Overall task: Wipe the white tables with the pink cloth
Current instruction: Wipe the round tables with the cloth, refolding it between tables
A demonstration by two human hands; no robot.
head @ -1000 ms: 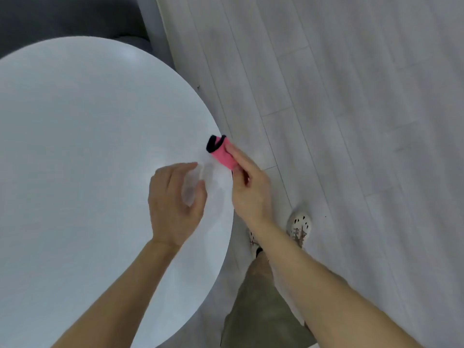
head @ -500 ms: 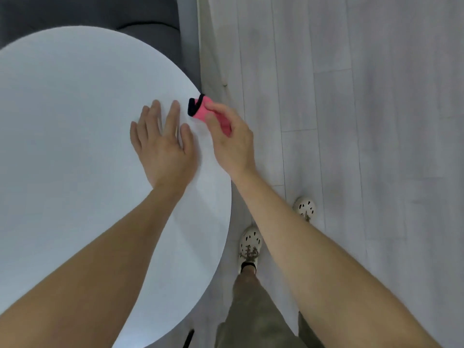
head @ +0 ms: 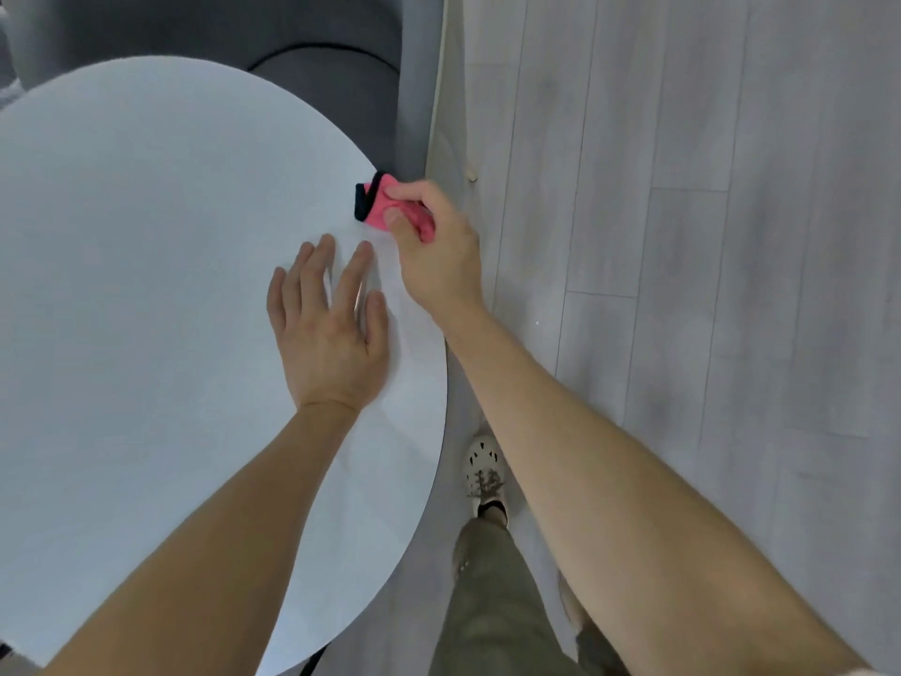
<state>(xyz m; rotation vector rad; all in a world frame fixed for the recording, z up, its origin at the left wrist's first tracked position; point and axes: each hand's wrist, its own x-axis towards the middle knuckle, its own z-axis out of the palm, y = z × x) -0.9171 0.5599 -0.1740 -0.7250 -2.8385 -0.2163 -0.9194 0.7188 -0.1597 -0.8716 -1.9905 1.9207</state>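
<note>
Pink cloth (head: 378, 207): bunched into a small wad with a black trim at one end, sitting at the right edge of the round white worktop (head: 146, 285), on its far-right curve.
Right hands side: my right hand (head: 436, 251) is closed around the cloth, thumb and fingertips pinching it, with the black-trimmed end poking out toward the left.
Left hands side: my left hand (head: 329, 329) lies flat on the worktop, palm down, fingers spread and pointing away from me, holding nothing. It sits just beside the right hand, nearer to me than the cloth.
Worktop: smooth, matte white and round, filling the left half of the view.
Floor (head: 707, 236): pale grey wood-look planks, running along the right side.
Seat (head: 317, 75): dark grey upholstery beyond the far edge of the worktop.
Below: my olive trouser leg (head: 492, 602) and a pale perforated clog (head: 485, 468) on the floor, beside the worktop's near-right edge.
</note>
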